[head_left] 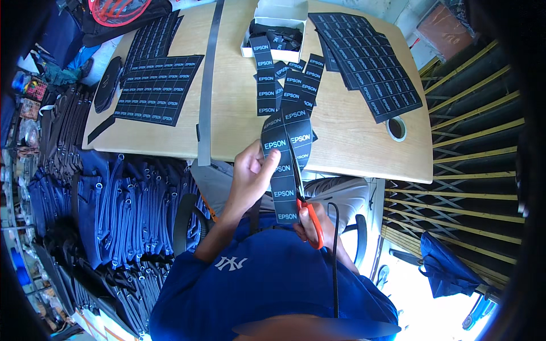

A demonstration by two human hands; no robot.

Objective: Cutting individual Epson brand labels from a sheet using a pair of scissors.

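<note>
My left hand [252,170] pinches a strip of black labels with white lettering [283,182], its thumb lying on the front. The strip curls over at the top and hangs down toward my lap. In my right hand [314,224] is a pair of scissors with orange handles [300,203]. Their blades point up and away from me, along the line between two columns of labels. The lower part of the strip hangs apart from the right-hand column. Right-hand fingers are wrapped round the handles.
On the wooden table [239,125] lie label sheets at the left [156,91] and right [369,62], with cut strips [265,79] between. An open white box [292,55] holds black pieces. A grey strap [206,113] crosses the table; a round hole [396,129] sits near its right edge. Blue bags [136,210] hang at left.
</note>
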